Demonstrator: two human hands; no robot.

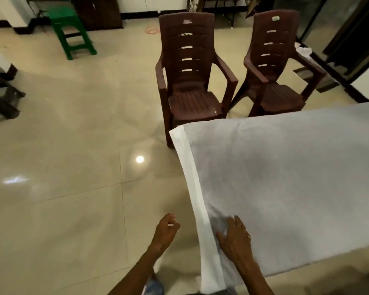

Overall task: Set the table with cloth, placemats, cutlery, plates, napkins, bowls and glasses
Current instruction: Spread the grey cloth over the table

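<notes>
Stretching from 5 o'clock up toward 3 o'clock, the desk (349,255) lies under a white cloth (285,177), which covers the whole visible top and hangs over its left edge in a long bright flap. The pale tiled floor (73,167) fills the frame from 7 to 11 o'clock, with a round light reflection on it near the centre. 2 brown plastic chairs stand side by side at 12 and 1 o'clock: the left chair (188,81) is just behind the cloth's far corner, the right chair (273,71) just beyond the far edge. A green stool (70,28) sits well apart at 11 o'clock.

The right hand (235,237), at 5 o'clock, rests palm down on the cloth near its draped left edge, fingers spread and fairly straight. The left hand (165,228), at 6 o'clock, hangs over the floor just left of the flap, apart from the cloth, fingers loosely curled and grasping nothing.
</notes>
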